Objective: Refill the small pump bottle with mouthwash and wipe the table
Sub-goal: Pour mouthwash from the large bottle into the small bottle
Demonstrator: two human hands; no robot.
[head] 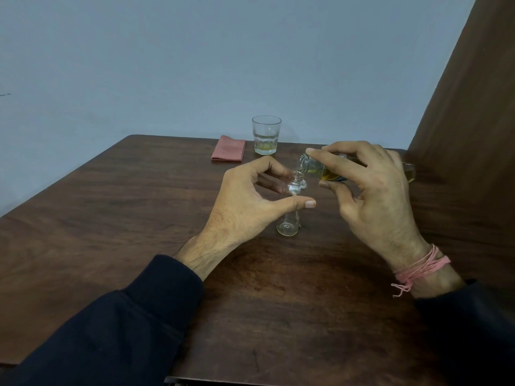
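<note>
A small clear glass bottle (289, 224) stands upright on the brown wooden table (139, 218), its cap off. My left hand (250, 199) curls round its upper body, thumb in front and fingers behind. My right hand (370, 190) grips a larger mouthwash bottle (315, 167) holding yellowish liquid. That bottle is tipped nearly flat, with its open mouth right above the small bottle's neck. No pump top is in view.
A drinking glass (266, 135) with a little yellowish liquid stands near the table's far edge. A folded pink cloth (229, 149) lies just to its left. A brown panel (473, 135) rises at the right, and a pale wall stands behind.
</note>
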